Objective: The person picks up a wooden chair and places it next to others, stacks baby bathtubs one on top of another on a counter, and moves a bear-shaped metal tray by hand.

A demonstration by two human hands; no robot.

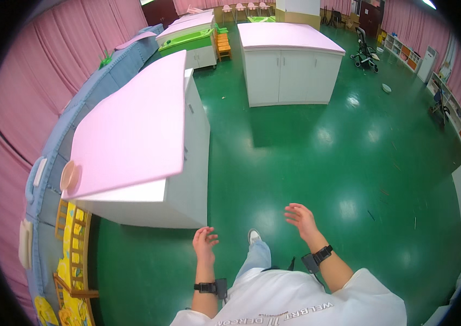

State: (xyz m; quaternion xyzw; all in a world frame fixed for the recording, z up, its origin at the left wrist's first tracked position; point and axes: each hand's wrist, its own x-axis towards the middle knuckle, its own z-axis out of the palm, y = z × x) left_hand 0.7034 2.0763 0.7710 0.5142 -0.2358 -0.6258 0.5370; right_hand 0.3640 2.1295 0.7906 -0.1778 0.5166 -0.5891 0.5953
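Note:
My left hand [205, 243] is raised over the floor, near the front right corner of a white cabinet [187, 201]. Its fingers are loosely bent and apart, with nothing in them. Farther right, my right hand [301, 219] hangs in the air over the green floor [274, 168], fingers spread and empty. On the cabinet lies a pink padded sheet [133, 119], set askew so that part of the white top shows. A peach-coloured bowl [69, 175] tilts at the sheet's left front edge. Neither hand touches anything.
Ahead stands another white cabinet [290, 76] with a pink top. A wooden crib [78, 250] with yellow bedding is at the left, beside a blue padded bench [51, 157]. A stroller [364, 51], a small basin [386, 88] and low shelves [404, 51] lie toward the right.

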